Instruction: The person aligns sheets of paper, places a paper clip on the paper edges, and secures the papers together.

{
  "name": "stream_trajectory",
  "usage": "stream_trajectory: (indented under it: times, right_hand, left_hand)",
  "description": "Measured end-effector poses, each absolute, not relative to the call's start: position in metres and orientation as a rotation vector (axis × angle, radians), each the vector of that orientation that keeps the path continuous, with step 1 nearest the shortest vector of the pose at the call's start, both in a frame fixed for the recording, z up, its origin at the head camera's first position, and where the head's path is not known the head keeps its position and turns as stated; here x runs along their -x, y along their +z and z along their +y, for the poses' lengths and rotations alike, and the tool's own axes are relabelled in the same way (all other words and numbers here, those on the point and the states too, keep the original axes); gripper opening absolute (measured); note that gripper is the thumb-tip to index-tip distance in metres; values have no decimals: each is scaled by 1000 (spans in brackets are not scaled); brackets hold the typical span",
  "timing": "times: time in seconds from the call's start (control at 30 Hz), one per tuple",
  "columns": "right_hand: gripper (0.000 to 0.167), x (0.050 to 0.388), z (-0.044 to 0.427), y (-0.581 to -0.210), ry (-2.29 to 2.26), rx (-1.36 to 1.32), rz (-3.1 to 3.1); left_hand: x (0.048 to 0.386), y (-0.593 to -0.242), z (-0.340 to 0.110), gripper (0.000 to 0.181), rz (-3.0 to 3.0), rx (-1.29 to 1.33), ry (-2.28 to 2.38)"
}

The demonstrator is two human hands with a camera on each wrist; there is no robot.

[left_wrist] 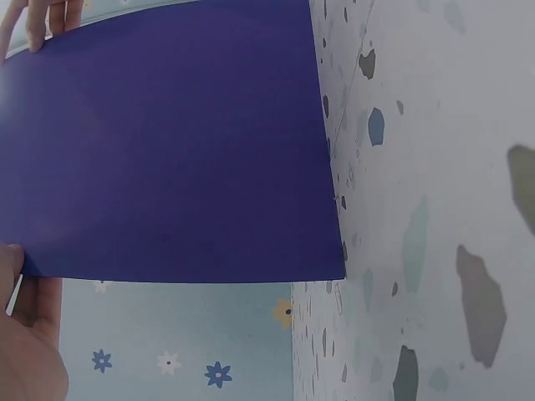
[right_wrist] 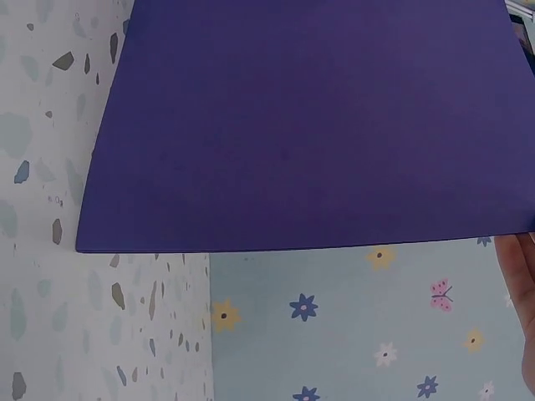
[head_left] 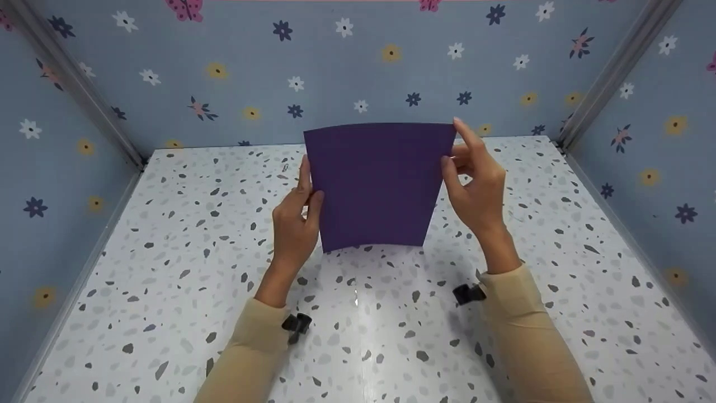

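Head view: a purple, rectangular, paper-like sheet [head_left: 377, 187] bows over the white, grey-speckled worktop [head_left: 184, 268]; left hand [head_left: 295, 218] pinches its nine-o'clock edge, right hand [head_left: 476, 182] its two-o'clock edge, presumably keeping it spread.

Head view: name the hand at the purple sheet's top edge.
The right hand, at a top corner of the sheet; the left hand holds one side, lower.
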State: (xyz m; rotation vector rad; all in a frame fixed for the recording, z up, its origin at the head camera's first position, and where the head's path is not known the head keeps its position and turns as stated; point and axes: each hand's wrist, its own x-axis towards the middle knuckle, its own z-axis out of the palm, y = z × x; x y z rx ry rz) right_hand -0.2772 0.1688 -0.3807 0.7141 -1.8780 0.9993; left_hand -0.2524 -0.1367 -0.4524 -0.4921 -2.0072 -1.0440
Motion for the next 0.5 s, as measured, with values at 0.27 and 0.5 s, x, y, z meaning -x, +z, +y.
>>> stream_trajectory:
  times: [0.27, 0.5]
  right_hand:
    - [51, 277, 168, -385, 1023, -692, -1856]
    - [52, 277, 167, -390, 1026, -668, -1865]
  left_hand:
    - [253, -452, -137, 56, -2005, 500, -1039]
    - [252, -451, -136, 56, -2005, 496, -1026]
